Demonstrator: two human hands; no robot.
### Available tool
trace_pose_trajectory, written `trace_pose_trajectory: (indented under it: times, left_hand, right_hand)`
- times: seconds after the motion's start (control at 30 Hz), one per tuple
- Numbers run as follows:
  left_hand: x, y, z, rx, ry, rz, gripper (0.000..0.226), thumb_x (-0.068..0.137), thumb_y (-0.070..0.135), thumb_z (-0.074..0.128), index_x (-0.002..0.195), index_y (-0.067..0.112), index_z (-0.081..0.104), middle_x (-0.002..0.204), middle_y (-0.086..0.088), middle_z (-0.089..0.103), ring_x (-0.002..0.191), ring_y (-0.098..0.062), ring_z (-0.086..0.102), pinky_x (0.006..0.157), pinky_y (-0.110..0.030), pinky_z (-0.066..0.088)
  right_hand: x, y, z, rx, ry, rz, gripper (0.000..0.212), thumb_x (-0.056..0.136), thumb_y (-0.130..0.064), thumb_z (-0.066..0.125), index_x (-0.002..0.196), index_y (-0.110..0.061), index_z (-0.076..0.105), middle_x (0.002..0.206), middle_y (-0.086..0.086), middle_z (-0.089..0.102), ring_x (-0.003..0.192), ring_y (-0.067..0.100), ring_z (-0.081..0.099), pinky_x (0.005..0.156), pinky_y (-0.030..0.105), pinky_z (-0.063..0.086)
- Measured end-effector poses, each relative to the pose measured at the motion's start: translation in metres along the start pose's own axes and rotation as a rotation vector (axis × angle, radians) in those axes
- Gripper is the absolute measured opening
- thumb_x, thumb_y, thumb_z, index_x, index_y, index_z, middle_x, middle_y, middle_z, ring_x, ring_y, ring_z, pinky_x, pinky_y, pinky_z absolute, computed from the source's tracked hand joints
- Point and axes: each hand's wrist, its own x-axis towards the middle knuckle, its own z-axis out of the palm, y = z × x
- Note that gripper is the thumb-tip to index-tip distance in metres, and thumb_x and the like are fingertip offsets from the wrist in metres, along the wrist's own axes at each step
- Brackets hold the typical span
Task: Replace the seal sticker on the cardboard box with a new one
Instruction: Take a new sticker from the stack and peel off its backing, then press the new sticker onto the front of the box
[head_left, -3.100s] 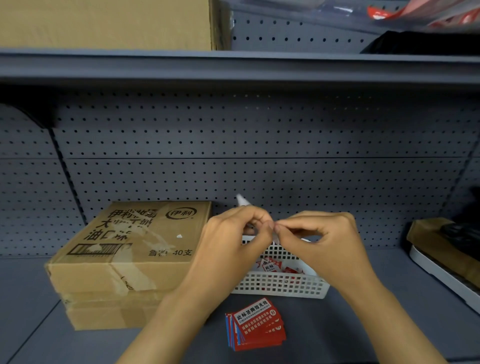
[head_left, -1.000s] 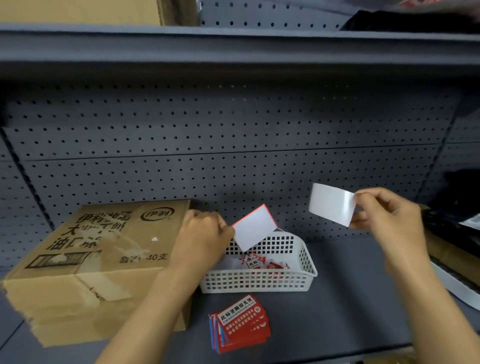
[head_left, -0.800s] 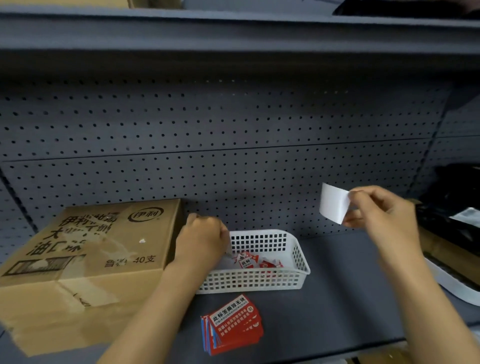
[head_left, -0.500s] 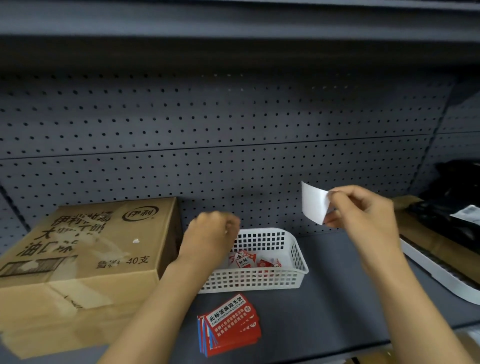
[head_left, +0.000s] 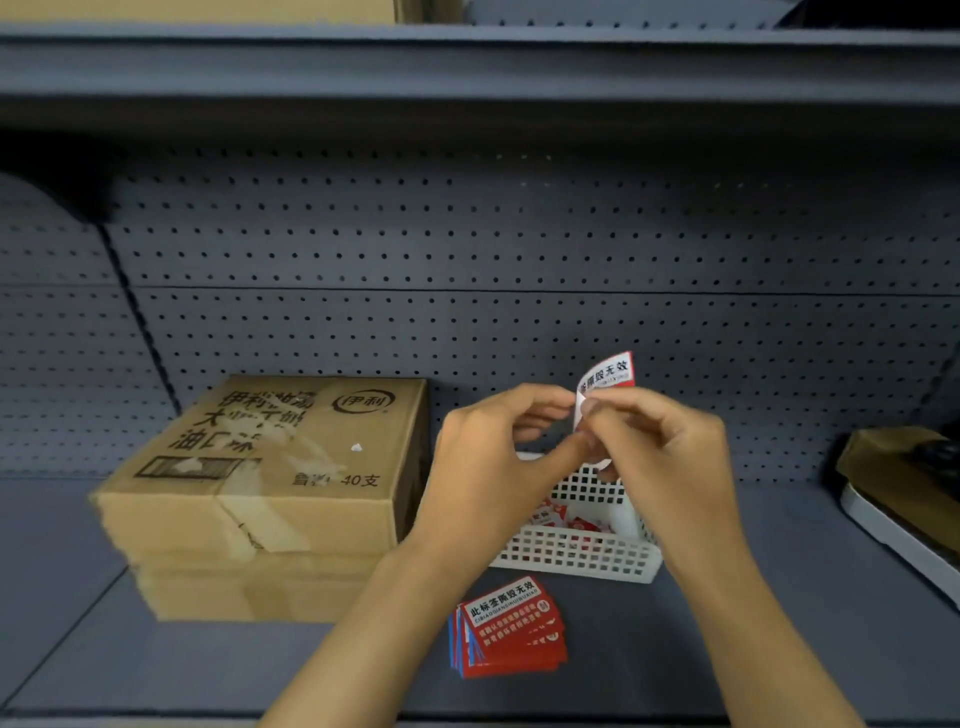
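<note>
A brown cardboard box (head_left: 270, 478) with printed characters lies on the grey shelf at the left, on top of another flat box. Torn tape remnants show on its top and front. My left hand (head_left: 483, 478) and my right hand (head_left: 670, 457) meet above the white basket (head_left: 576, 561), right of the box. Both pinch a red and white seal sticker (head_left: 605, 376), which curls up above my fingers with its printed face toward me. A stack of red seal stickers (head_left: 511, 626) lies on the shelf in front of the basket.
The basket holds several crumpled red and white sticker scraps (head_left: 566, 519). A white tray with brown and black items (head_left: 904, 499) sits at the far right. A perforated grey back panel (head_left: 519, 249) stands behind, and an upper shelf (head_left: 467, 57) overhangs.
My left hand put its white piece down in the basket, then came back up. My right hand moved left to meet it. The piece in my fingers now shows its printed red face.
</note>
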Motion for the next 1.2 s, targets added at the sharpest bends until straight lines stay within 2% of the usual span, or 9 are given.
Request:
trace_pose_trajectory:
  times: [0.2, 0.33, 0.43, 0.5, 0.57, 0.63, 0.87, 1.03, 1.2]
  left_hand:
    - [-0.023, 0.001, -0.031, -0.083, 0.193, -0.091, 0.017, 0.088, 0.007, 0.071, 0.099, 0.019, 0.079, 0.084, 0.010, 0.079, 0.081, 0.002, 0.074, 0.075, -0.008, 0.054]
    - [-0.039, -0.008, -0.064, -0.062, 0.277, -0.144, 0.020, 0.088, 0.005, 0.069, 0.095, 0.021, 0.078, 0.081, 0.018, 0.075, 0.076, 0.011, 0.070, 0.068, -0.002, 0.048]
    - [-0.054, -0.019, -0.099, -0.103, 0.310, -0.194, 0.023, 0.088, 0.005, 0.068, 0.089, 0.027, 0.076, 0.080, 0.016, 0.076, 0.072, 0.011, 0.069, 0.065, -0.005, 0.049]
    - [-0.067, -0.026, -0.124, -0.114, 0.311, -0.214, 0.027, 0.088, 0.006, 0.068, 0.084, 0.032, 0.073, 0.078, 0.018, 0.076, 0.073, 0.011, 0.070, 0.066, -0.007, 0.051]
    - [-0.081, -0.034, -0.150, -0.083, 0.283, -0.232, 0.027, 0.087, 0.009, 0.070, 0.082, 0.035, 0.072, 0.075, 0.022, 0.074, 0.073, 0.011, 0.069, 0.064, -0.007, 0.051]
    - [-0.093, -0.041, -0.172, -0.076, 0.273, -0.261, 0.020, 0.085, 0.014, 0.075, 0.086, 0.034, 0.072, 0.079, 0.024, 0.074, 0.072, 0.008, 0.069, 0.065, -0.010, 0.053]
    - [-0.125, -0.070, -0.233, -0.110, 0.210, -0.265, 0.013, 0.086, 0.018, 0.077, 0.096, 0.026, 0.075, 0.085, 0.011, 0.077, 0.078, 0.001, 0.073, 0.068, -0.012, 0.056]
    - [-0.136, -0.096, -0.244, -0.036, 0.174, -0.303, 0.009, 0.088, 0.027, 0.075, 0.091, 0.034, 0.071, 0.083, 0.017, 0.076, 0.079, 0.011, 0.069, 0.067, -0.005, 0.052]
    - [-0.144, -0.124, -0.235, 0.117, 0.208, -0.303, 0.029, 0.086, 0.033, 0.076, 0.112, 0.033, 0.063, 0.083, 0.017, 0.076, 0.081, 0.003, 0.071, 0.075, -0.018, 0.056]
  right_hand:
    - [-0.025, -0.014, 0.025, 0.031, -0.131, -0.071, 0.016, 0.087, -0.023, 0.071, 0.089, -0.036, 0.080, 0.081, -0.012, 0.080, 0.073, 0.006, 0.074, 0.066, 0.020, 0.060]
    - [-0.036, -0.014, 0.038, -0.016, 0.037, -0.123, 0.014, 0.087, -0.021, 0.076, 0.095, -0.033, 0.075, 0.082, -0.007, 0.072, 0.067, 0.000, 0.063, 0.061, 0.011, 0.052]
    - [-0.044, -0.012, 0.058, -0.090, 0.050, -0.064, 0.029, 0.084, -0.036, 0.079, 0.110, -0.037, 0.067, 0.094, -0.010, 0.062, 0.066, 0.002, 0.053, 0.062, 0.020, 0.051]
    - [-0.054, -0.015, 0.077, -0.067, 0.011, -0.020, 0.018, 0.083, -0.039, 0.079, 0.100, -0.034, 0.073, 0.092, -0.009, 0.066, 0.068, 0.002, 0.055, 0.064, 0.027, 0.052]
    - [-0.068, -0.019, 0.099, -0.025, 0.005, -0.016, 0.007, 0.085, -0.033, 0.079, 0.086, -0.026, 0.077, 0.084, -0.005, 0.072, 0.070, 0.004, 0.059, 0.065, 0.019, 0.050]
    - [-0.082, -0.024, 0.116, -0.041, -0.015, -0.037, 0.007, 0.085, -0.030, 0.079, 0.083, -0.023, 0.078, 0.081, -0.004, 0.074, 0.069, 0.006, 0.060, 0.062, 0.012, 0.047]
    - [-0.132, -0.035, 0.185, -0.118, -0.009, -0.056, 0.005, 0.083, -0.036, 0.079, 0.082, -0.033, 0.075, 0.076, -0.013, 0.072, 0.070, -0.002, 0.061, 0.065, 0.009, 0.049]
    - [-0.146, -0.027, 0.203, -0.177, -0.009, -0.039, 0.007, 0.084, -0.036, 0.079, 0.080, -0.030, 0.078, 0.075, -0.014, 0.074, 0.072, -0.001, 0.063, 0.065, 0.008, 0.048]
    - [-0.156, 0.004, 0.218, -0.258, 0.008, 0.028, 0.016, 0.085, -0.039, 0.078, 0.085, -0.023, 0.081, 0.077, -0.011, 0.075, 0.071, 0.004, 0.064, 0.068, 0.021, 0.051]
